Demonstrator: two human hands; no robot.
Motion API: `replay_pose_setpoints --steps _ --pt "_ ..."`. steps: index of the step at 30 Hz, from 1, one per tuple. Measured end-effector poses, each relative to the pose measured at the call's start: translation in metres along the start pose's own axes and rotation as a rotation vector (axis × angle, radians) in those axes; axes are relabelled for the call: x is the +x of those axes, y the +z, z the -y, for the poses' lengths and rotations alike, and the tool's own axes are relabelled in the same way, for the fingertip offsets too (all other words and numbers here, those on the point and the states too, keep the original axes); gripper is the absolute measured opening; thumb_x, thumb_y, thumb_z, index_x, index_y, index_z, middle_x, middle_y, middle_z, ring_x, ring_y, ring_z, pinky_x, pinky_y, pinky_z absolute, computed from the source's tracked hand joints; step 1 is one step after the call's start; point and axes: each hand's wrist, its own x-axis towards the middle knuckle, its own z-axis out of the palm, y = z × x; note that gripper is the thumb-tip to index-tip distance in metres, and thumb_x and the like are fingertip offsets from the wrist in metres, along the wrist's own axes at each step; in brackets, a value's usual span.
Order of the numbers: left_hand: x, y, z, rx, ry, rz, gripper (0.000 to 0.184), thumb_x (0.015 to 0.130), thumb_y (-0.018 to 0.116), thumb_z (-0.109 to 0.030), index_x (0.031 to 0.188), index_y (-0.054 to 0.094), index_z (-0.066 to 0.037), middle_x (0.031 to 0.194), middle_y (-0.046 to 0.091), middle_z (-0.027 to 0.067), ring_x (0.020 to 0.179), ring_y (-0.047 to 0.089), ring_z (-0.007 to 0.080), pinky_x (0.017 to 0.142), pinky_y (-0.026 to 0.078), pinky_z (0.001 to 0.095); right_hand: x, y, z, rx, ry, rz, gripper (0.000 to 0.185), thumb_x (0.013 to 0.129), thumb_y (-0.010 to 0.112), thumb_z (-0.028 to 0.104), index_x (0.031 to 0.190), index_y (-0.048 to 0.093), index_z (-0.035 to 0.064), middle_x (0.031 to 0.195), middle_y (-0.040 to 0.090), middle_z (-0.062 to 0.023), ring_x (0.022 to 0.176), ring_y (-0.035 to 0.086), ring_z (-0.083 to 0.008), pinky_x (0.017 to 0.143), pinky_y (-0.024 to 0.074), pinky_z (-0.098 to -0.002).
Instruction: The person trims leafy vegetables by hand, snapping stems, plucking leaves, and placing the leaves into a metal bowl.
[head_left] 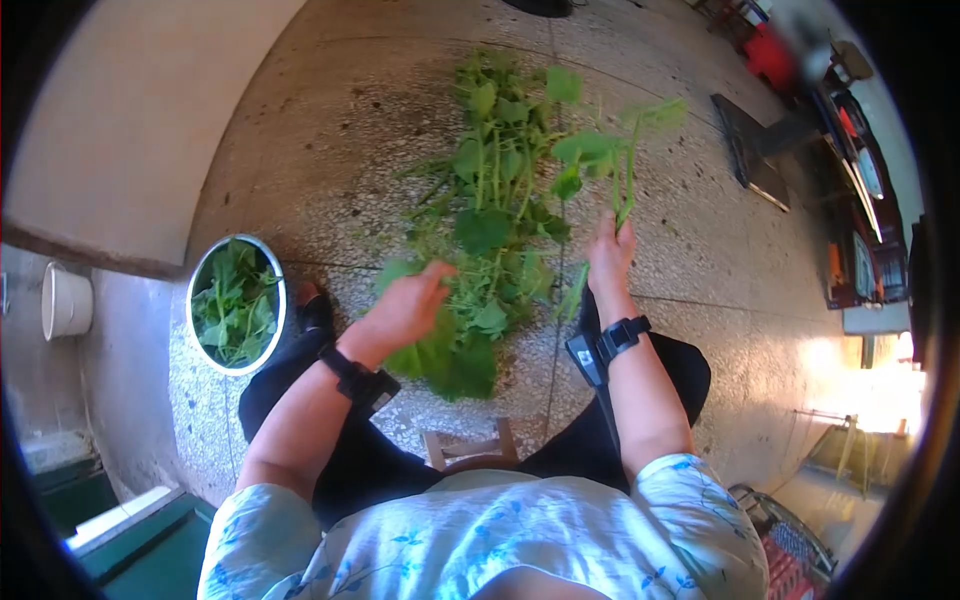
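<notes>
My right hand (611, 255) is closed around a leafy green stem (627, 180), which stands up out of the fist with its broad leaves spread to the left and right. Closed and slightly blurred, my left hand (405, 308) has green leaves (420, 358) sticking out around it; its exact grip is partly hidden. Between and beyond both hands, a long heap of leafy green vines (495, 180) lies on the speckled floor. To the left stands a round metal-rimmed basin (282, 300) holding picked greens (236, 305).
A small wooden stool (505, 440) shows between my knees. At far left is a white bucket (67, 300) by the wall. A dark flat base with a post (750, 155) rests on the floor at upper right. A pale panel (130, 120) borders the upper left.
</notes>
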Motion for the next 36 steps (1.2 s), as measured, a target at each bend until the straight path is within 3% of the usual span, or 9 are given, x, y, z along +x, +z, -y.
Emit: replay_pose_setpoints --steps 2,4,7,9,12,14,19,25,36 --pt "0.002 -0.008 -0.017 -0.025 -0.037 -0.008 0.027 0.082 0.044 -0.012 0.108 0.037 -0.005 0.062 0.052 0.018 0.066 0.053 0.0371 0.057 0.039 0.0419 0.009 -0.005 0.009 0.011 -0.046 0.015 0.016 0.088 0.041 0.017 0.074 0.035 0.0129 0.052 0.028 0.0066 0.039 0.026 -0.0022 0.034 0.0201 -0.0192" --pt "0.005 -0.01 -0.026 -0.034 -0.067 -0.072 0.027 0.083 0.044 -0.013 0.106 0.036 -0.003 0.068 0.052 0.02 0.068 0.053 0.0377 0.057 0.039 0.0422 0.033 -0.026 -0.004 0.02 -0.013 0.108 0.014 0.087 0.044 0.022 0.082 0.041 0.0094 0.055 0.037 0.0042 0.042 0.038 -0.0093 0.037 0.0316 -0.0254" --pt "0.01 0.003 -0.017 0.0 0.044 -0.104 0.027 0.081 0.047 -0.01 0.104 0.037 -0.002 0.074 0.052 0.0198 0.07 0.052 0.0383 0.058 0.041 0.0406 0.043 -0.035 -0.005 -0.534 -0.404 -0.167 0.027 0.084 0.049 0.025 0.098 0.046 0.0022 0.071 0.055 -0.0071 0.061 0.054 -0.0216 0.055 0.0443 -0.034" --pt "0.016 0.005 -0.018 0.006 0.077 -0.116 0.024 0.08 0.048 -0.009 0.102 0.039 -0.002 0.075 0.052 0.0188 0.071 0.052 0.0379 0.059 0.042 0.0397 0.022 -0.028 0.021 -1.144 -0.019 -0.035 0.039 0.08 0.054 0.029 0.105 0.047 -0.0002 0.095 0.056 -0.0188 0.087 0.054 -0.03 0.075 0.0423 -0.0376" --pt "0.024 0.008 -0.027 0.107 0.119 -0.17 0.013 0.076 0.051 -0.004 0.089 0.047 -0.001 0.074 0.053 0.0162 0.07 0.053 0.0355 0.06 0.042 0.0377 -0.032 0.014 0.023 -0.601 -0.045 0.672 0.028 0.082 0.051 0.026 0.094 0.056 0.0022 0.079 0.059 -0.0093 0.072 0.057 -0.0193 0.066 0.0442 -0.0297" --pt "0.025 -0.002 -0.045 0.038 0.248 -0.258 0.004 0.073 0.053 0.0 0.077 0.051 0.0 0.074 0.053 0.0147 0.069 0.053 0.0326 0.059 0.043 0.036 -0.072 0.04 0.049 -0.522 0.026 0.853 0.024 0.082 0.052 0.024 0.087 0.057 0.0016 0.065 0.057 -0.0029 0.058 0.054 -0.0106 0.054 0.0432 -0.0259" --pt "0.02 -0.015 -0.056 0.096 0.382 -0.356 0.01 0.066 0.059 0.0 0.075 0.056 -0.002 0.07 0.054 0.0103 0.065 0.053 0.0278 0.056 0.043 0.035 -0.079 0.045 0.066 -0.3 0.26 0.906 0.017 0.082 0.053 0.016 0.08 0.057 -0.0004 0.067 0.058 -0.0034 0.056 0.055 -0.0078 0.048 0.0433 -0.0199" --pt "0.016 -0.028 -0.056 0.307 0.461 -0.468 0.014 0.064 0.062 -0.002 0.078 0.059 -0.004 0.074 0.058 0.0082 0.065 0.054 0.0249 0.057 0.044 0.033 -0.081 0.055 0.073 -0.287 0.159 0.965 0.014 0.083 0.051 0.013 0.085 0.056 0.0002 0.069 0.058 -0.0034 0.058 0.055 -0.0071 0.048 0.0426 -0.0186" --pt "0.013 -0.023 -0.062 0.055 0.289 -0.448 0.018 0.064 0.061 0.004 0.082 0.058 -0.002 0.075 0.056 0.0108 0.067 0.057 0.0255 0.057 0.046 0.0304 -0.082 0.06 0.071 -0.15 0.267 0.935 0.016 0.082 0.05 0.014 0.08 0.055 -0.0006 0.063 0.057 -0.0034 0.051 0.054 -0.008 0.043 0.0408 -0.0201"
